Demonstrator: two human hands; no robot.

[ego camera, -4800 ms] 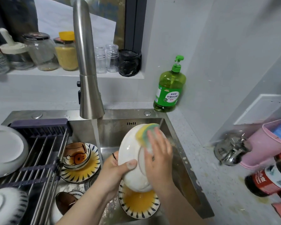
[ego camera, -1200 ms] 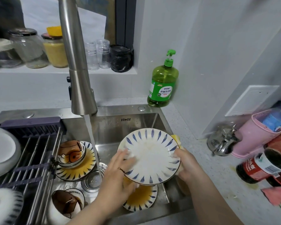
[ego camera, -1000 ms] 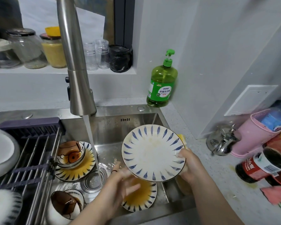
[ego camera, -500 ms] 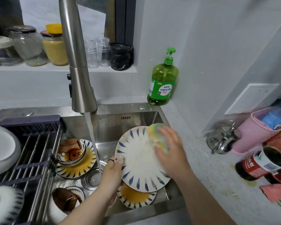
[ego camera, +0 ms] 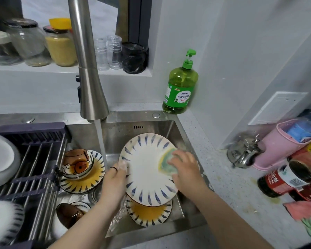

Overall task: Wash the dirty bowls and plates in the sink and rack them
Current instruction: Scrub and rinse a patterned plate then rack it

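Head view: plate (ego camera: 144, 168) between left hand (ego camera: 115, 178) and sponge-pressing right hand (ego camera: 184, 169).

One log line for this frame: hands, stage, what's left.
left hand: holds plate | right hand: scrubs with sponge | tap: running | unwashed: dishes in sink

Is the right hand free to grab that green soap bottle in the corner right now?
Probably not at once. The right hand is pressing a sponge on the plate. Otherwise the way looks open: the soap bottle stands alone behind the sink.
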